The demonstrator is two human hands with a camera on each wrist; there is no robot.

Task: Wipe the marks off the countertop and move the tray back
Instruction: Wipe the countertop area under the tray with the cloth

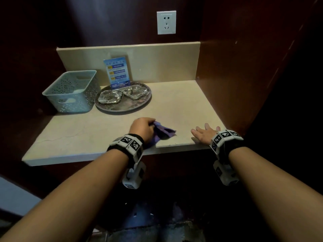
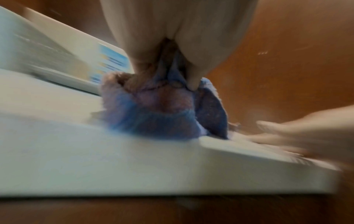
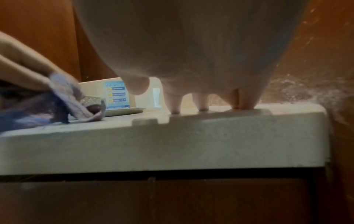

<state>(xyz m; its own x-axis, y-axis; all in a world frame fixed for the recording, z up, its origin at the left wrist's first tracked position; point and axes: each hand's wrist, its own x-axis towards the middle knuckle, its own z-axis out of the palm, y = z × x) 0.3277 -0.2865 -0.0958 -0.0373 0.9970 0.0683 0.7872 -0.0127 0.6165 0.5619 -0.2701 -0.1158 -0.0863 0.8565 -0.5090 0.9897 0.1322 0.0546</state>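
Near the front edge of the bench [image 1: 97, 130], the bunched purple cloth [image 1: 165, 131] trails rightward from the left hand [image 1: 142, 128], whose grip clenches it. Blur smears the left wrist view. Well behind sits the oval tray [image 1: 139, 103], long axis left-right, carrying a blue card [image 1: 117, 72] with unreadable print. The right hand [image 1: 205, 134] rests flat, grip released.

The head view looks down and forward over both forearms onto the countertop [image 1: 97, 130]. Each wrist view sits low, just behind its own hand, facing along the fingers across the counter's front edge, very close. Both wrist views share the blue card [image 3: 116, 95] beyond the fingers, and each catches the other hand at its side.
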